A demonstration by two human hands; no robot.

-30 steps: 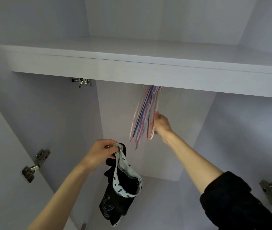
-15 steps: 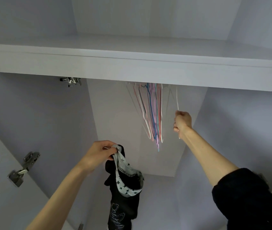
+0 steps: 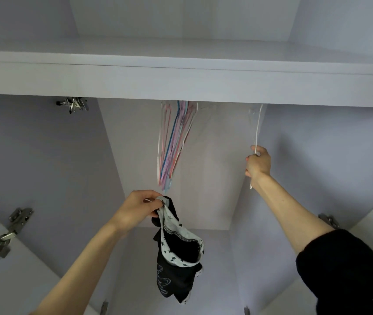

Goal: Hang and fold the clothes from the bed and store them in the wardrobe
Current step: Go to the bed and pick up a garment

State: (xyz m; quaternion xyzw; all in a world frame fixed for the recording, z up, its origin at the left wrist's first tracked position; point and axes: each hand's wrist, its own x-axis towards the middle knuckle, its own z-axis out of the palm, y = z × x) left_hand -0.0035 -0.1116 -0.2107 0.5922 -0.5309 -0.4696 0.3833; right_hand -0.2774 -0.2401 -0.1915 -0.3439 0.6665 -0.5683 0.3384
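Black garment with grey star-printed lining, head view: it is held up by its collar inside the open wardrobe, gripped in the curled fingers of the left hand, and hangs free below the bunch of coloured hangers. White hanger: it is gripped by the right hand, well apart from the bunch, under the shelf. Metal hinges are seen on the side panels.
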